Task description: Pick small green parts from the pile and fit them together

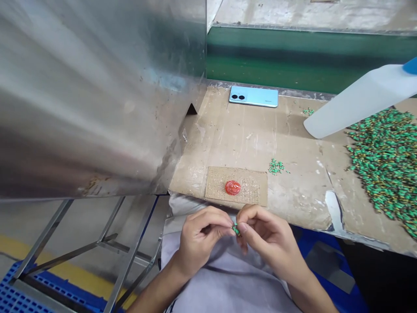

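Just in front of the table edge, my left hand point(204, 232) and my right hand point(265, 232) meet, fingertips pinched together. Between them is a tiny green piece point(235, 229), partly covered by the fingers; its exact kind is too small to make out. Beyond the hands lies a small cardboard piece point(216, 184) with a speckled, glossy surface. On it sits a round, shiny red blob point(232, 187). A little cluster of small green pieces point(276, 166) lies to the right of the cardboard.
A big heap of green and brassy pieces point(387, 161) covers the table's right side. A white bottle with a blue cap point(355, 98) leans across there. A light-blue phone point(256, 96) lies at the back. A large metal panel point(107, 95) bounds the left.
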### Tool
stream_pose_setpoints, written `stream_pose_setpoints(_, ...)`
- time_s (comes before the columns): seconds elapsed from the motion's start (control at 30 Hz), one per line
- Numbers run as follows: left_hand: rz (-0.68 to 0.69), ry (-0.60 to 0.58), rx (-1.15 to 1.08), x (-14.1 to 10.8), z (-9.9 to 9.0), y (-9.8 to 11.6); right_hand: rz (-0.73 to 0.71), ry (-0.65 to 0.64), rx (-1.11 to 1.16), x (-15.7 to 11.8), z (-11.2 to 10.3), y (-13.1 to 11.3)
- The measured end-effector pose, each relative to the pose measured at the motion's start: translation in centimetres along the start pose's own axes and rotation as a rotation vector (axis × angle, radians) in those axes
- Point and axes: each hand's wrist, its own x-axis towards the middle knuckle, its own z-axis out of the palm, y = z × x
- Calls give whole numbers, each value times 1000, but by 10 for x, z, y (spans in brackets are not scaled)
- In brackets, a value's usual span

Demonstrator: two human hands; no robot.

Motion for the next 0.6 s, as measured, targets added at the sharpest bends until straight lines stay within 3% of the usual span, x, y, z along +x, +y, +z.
stream_pose_setpoints(0.6,50,-26,45,-3,-5,-1,22,-39,-129,-1,-3,-4)
